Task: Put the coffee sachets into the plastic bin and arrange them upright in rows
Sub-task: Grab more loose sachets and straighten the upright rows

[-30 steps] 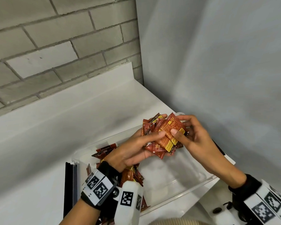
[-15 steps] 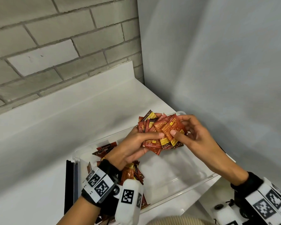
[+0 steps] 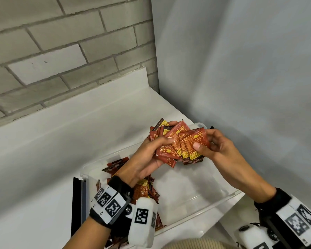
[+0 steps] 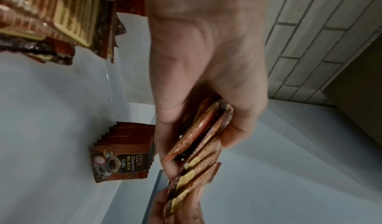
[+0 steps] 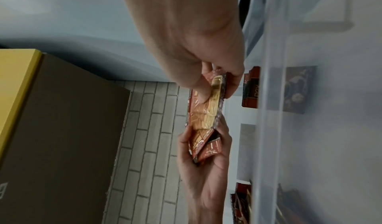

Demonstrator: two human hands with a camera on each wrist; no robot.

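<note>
Above the clear plastic bin (image 3: 221, 196), the left hand (image 3: 144, 162) and right hand (image 3: 221, 150) each pinch a fanned bunch of glossy red foil sachets (image 3: 180, 144), thumbs on top, long axes running from 5 toward 11 o'clock. More sachets (image 3: 144, 191) lie heaped in the bin at 8 o'clock, and a small row (image 4: 124, 152) stands upright on the bin floor.

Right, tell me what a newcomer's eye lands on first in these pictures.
First, the fan of red and orange coffee sachets held above the clear plastic bin, gripped between the left hand and the right hand. Next, a neat upright row of sachets standing inside the bin, plain in the left wrist view. A loose heap of sachets lies at the bin's near left end, under the left wrist.
</note>
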